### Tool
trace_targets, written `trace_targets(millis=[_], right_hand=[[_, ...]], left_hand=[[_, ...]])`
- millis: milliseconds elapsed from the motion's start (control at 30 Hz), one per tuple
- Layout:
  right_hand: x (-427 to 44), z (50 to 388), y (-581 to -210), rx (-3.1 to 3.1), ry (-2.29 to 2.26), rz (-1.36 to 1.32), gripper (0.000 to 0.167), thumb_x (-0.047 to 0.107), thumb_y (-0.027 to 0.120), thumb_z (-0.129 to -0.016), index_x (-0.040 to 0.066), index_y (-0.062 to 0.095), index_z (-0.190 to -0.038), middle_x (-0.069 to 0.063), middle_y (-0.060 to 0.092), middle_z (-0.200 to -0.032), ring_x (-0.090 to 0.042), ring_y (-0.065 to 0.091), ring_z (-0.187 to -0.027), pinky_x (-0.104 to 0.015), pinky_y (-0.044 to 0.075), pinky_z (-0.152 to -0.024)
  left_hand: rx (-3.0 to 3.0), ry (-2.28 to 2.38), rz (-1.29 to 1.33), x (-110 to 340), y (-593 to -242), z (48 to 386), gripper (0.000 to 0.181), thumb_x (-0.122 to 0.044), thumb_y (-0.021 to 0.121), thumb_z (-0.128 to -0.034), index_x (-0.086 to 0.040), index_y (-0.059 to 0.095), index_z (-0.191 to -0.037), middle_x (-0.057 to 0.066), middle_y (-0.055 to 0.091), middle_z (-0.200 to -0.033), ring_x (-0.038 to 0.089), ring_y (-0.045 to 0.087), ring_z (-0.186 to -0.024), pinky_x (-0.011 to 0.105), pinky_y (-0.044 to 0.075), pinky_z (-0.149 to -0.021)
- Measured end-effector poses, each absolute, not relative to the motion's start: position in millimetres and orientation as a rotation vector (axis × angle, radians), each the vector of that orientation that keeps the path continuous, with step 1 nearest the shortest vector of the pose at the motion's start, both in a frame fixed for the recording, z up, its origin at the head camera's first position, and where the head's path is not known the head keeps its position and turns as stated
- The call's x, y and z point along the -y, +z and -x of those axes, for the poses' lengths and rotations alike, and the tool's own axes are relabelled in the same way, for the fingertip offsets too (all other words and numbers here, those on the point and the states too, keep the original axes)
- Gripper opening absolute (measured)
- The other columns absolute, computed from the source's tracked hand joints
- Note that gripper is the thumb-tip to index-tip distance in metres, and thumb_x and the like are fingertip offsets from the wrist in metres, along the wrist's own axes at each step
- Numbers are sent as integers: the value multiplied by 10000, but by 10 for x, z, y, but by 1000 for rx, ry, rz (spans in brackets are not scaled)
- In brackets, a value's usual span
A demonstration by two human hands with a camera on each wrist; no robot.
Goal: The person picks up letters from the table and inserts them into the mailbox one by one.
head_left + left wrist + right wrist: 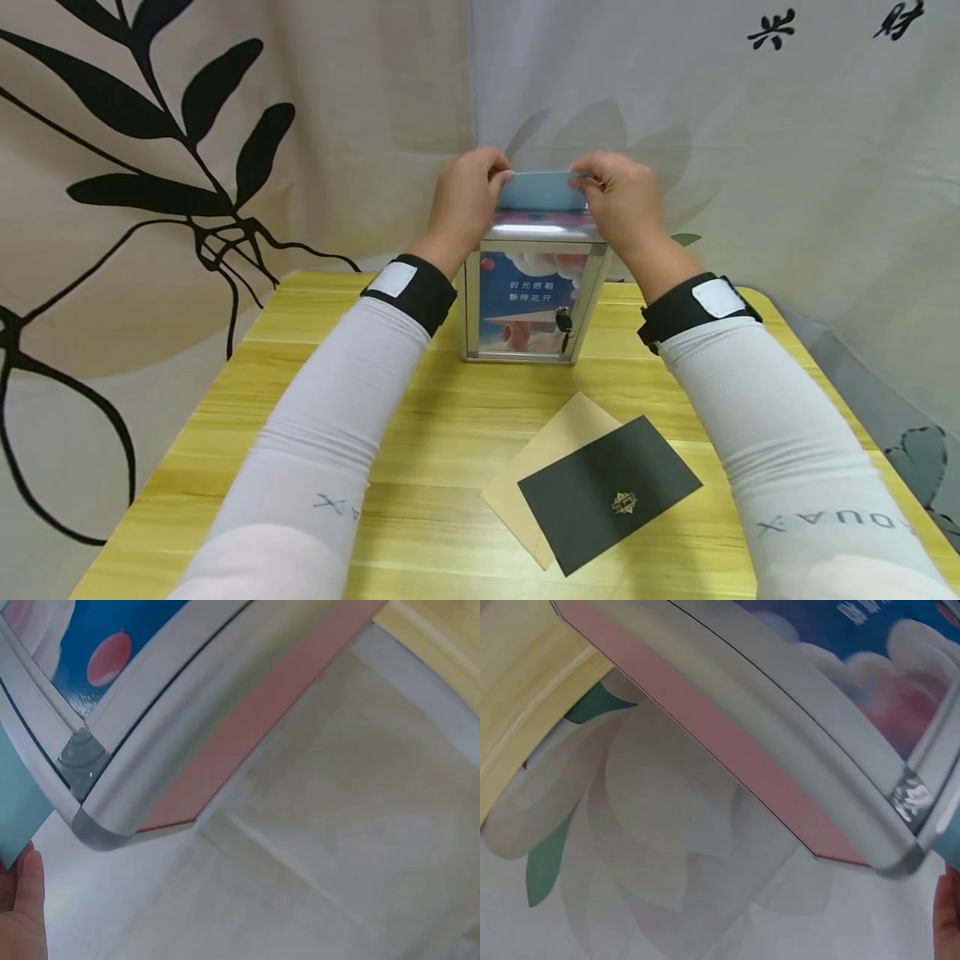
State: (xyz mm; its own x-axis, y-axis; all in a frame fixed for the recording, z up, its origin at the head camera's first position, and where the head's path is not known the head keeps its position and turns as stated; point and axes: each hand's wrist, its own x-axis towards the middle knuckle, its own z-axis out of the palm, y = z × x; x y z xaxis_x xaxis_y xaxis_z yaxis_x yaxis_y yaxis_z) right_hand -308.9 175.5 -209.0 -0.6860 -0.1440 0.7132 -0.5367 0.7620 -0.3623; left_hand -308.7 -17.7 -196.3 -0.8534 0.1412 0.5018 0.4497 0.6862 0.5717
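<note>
From my end I'm seeing the left hand (467, 200) pinching one end of a pale blue card (542, 192) and the right hand (624, 198) pinching the other. The card's standing upright between the grips, its visible long axis running left to right, lower edge pointing down at the silver-framed box (517, 312) right below. Can't tell if that edge is sitting inside. Well below the grips, on the person's side, a black card (592, 492) is lying slanted over a tan card (543, 442).
</note>
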Motion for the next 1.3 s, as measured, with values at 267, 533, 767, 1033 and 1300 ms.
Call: trace_targets(millis=[267,533,767,1033,1300], right_hand=[[-1748,3160,-2226,2360,712,-423,133,60,613,-938,29,710,-1023,-147,708,-1058,-306,667,-970,-424,510,-833],[-1726,3178,-2277,2524,602,-402,168,116,589,-965,65,705,-1075,-154,701,-1063,-332,636,-962,-446,492,-857],[-1724,3176,-2248,2662,493,-372,220,168,548,-992,90,688,-1144,-147,691,-1087,-350,592,-942,-460,470,-873],[-1704,3158,-2135,2784,385,-378,263,170,514,-1003,114,672,-1206,-145,675,-1136,-349,586,-980,-479,465,-885],[-1702,3135,-2115,2847,352,-353,285,191,510,-1009,130,659,-1244,-141,665,-1163,-342,577,-1001,-478,465,-888]], left_hand=[[2580,-857,490,154,-2026,3144,186,-118,542,-991,-32,678,-1084,84,686,-1118,196,618,-1023,265,478,-887],[2704,-825,422,146,-2154,3224,209,-49,469,-1005,-74,646,-1113,72,639,-1123,205,567,-1019,282,508,-809],[2792,-796,392,113,-2189,3228,374,62,653,-848,-108,609,-1177,64,588,-1193,209,527,-1076,286,531,-709],[2790,-676,394,97,-2180,3233,524,87,803,-683,-76,617,-1145,97,595,-1182,222,529,-1070,303,502,-867],[2802,-659,383,76,-2187,3219,423,80,781,-726,-67,605,-1081,91,605,-1141,214,545,-1037,287,507,-849]])
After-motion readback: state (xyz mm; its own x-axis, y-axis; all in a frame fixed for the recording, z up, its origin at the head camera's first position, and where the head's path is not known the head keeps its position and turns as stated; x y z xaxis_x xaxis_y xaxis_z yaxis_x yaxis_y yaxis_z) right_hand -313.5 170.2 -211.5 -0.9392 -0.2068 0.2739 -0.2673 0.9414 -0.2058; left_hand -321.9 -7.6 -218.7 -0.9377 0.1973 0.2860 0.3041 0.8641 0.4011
